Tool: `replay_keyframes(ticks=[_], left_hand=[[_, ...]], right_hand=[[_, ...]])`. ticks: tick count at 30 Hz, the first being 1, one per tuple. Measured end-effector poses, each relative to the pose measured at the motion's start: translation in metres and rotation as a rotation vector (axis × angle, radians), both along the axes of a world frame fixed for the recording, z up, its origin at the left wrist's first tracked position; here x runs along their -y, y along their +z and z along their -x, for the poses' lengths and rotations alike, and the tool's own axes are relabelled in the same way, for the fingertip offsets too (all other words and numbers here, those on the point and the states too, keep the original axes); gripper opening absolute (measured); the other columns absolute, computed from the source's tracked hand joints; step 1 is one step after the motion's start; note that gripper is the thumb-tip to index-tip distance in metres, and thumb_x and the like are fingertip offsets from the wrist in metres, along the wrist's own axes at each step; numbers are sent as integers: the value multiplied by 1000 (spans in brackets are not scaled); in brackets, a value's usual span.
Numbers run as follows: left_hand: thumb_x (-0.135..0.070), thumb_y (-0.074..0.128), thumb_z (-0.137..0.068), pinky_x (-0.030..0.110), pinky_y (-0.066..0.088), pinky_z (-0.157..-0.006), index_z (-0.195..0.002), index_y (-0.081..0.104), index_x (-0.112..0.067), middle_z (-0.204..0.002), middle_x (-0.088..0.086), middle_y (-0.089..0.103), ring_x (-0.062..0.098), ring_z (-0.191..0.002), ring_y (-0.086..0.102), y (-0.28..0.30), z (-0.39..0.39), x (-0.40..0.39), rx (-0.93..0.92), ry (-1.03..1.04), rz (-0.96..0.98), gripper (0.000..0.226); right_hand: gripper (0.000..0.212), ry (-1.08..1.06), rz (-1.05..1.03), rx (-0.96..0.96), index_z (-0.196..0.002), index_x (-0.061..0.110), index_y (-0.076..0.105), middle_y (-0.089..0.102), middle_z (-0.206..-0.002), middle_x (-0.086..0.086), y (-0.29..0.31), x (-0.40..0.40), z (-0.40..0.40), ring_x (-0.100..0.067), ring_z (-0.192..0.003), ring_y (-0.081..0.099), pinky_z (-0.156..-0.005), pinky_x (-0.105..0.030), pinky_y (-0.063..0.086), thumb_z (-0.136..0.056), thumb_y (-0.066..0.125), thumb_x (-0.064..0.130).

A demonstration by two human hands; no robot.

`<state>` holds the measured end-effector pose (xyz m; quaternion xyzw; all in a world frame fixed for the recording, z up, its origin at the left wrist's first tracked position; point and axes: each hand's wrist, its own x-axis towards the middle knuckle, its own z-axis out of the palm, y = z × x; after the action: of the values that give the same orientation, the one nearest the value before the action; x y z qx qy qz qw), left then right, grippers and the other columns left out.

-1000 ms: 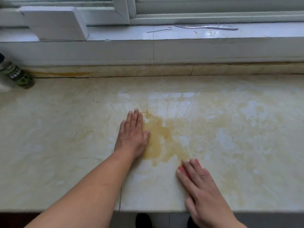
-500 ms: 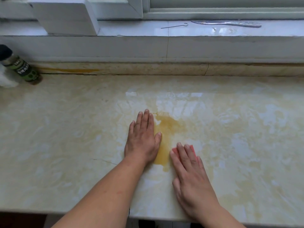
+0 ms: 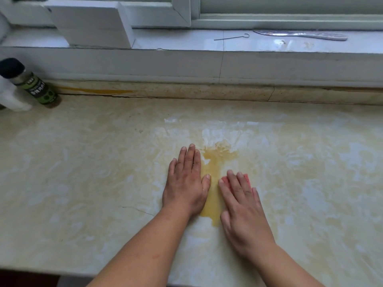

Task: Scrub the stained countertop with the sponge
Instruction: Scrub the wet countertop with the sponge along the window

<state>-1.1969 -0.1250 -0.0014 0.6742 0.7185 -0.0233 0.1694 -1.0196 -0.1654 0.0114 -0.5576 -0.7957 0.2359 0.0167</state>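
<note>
A brownish-yellow stain (image 3: 215, 162) spreads over the middle of the cream marble countertop (image 3: 83, 183). My left hand (image 3: 186, 183) lies flat on the counter just left of the stain, fingers straight. My right hand (image 3: 242, 206) presses flat on a red sponge (image 3: 247, 179) at the stain's right edge. Only the sponge's far corners show past my fingers. A narrow strip of stain runs between the two hands.
A dark-capped bottle with a green label (image 3: 33, 85) stands at the back left beside a white object (image 3: 12, 96). On the window sill lie a thin metal hook (image 3: 232, 37) and a flat silvery piece (image 3: 300, 35). A white block (image 3: 89, 23) sits at the sill's left.
My right hand has slid the sponge leftwards and away from me, onto the stain beside my left hand. The left hand has stayed flat in place.
</note>
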Motion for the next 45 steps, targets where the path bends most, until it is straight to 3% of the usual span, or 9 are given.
replay_keyframes(ticks=[6,11,15,19,24,32,36,40,45], left_hand=[[-59,-13,-86,40,-17,-127,-163,-21,-19,-167,-3,-38,13,-152,-37,0,0,0,-7,0,3,88],[-59,-13,-86,41,-15,-128,-163,-22,-18,-167,-3,-39,14,-152,-38,0,0,0,-4,7,8,88],[-58,-12,-87,41,-15,-128,-163,-21,-18,-167,-3,-38,14,-152,-37,1,-1,0,-4,8,13,87],[-54,12,-104,42,-11,-129,-166,-13,-17,-171,-1,-30,16,-156,-30,2,0,-2,-8,12,5,77],[-52,22,-107,43,-9,-129,-166,-12,-16,-172,-1,-28,16,-157,-27,1,0,-1,9,15,-9,77],[-57,-8,-88,42,-11,-129,-165,-14,-17,-171,-1,-29,16,-157,-28,-1,-1,0,-3,10,0,87],[-58,-6,-88,42,-11,-129,-166,-13,-17,-171,-1,-29,15,-156,-29,-2,0,0,9,13,-6,88],[-58,-6,-89,42,-11,-129,-166,-13,-17,-171,-2,-30,15,-156,-30,-2,-1,0,16,15,-12,88],[-57,-5,-90,42,-11,-129,-165,-15,-17,-170,-3,-33,15,-155,-32,-3,-1,0,9,22,-11,86]], right_hand=[[80,-55,4,-7,-161,29,3,-20,-167,9,2,-80,34,-14,-151,-27,-122,-39,-11,-83,13,44],[80,-30,4,-6,-160,31,-6,-29,-163,12,4,-33,21,-10,-147,-35,-118,-34,-18,-82,4,45],[75,-62,32,-14,-161,31,1,-24,-165,12,4,-45,24,-11,-150,-29,-121,-35,-14,-87,11,44],[73,-84,27,-16,-161,28,8,-13,-168,7,5,-79,38,-16,-153,-22,-122,-42,-8,-92,30,36],[77,-40,31,-16,-161,31,0,-23,-166,12,6,-23,17,-10,-149,-31,-121,-36,-14,-86,18,38],[71,-95,20,-11,-161,25,12,-10,-169,6,7,-97,48,-16,-154,-18,-123,-44,-6,-95,38,26],[78,-57,8,-19,-161,29,12,-8,-169,10,7,-66,29,-12,-153,-19,-123,-40,-5,-85,25,41],[76,-146,-6,-34,-161,30,15,-6,-169,11,1,-45,-7,-11,-154,-16,-123,-39,-5,-87,30,34],[69,-379,-51,-34,-161,20,15,-4,-170,0,0,-119,-2,-22,-155,-12,-125,-48,-1,-97,40,21]])
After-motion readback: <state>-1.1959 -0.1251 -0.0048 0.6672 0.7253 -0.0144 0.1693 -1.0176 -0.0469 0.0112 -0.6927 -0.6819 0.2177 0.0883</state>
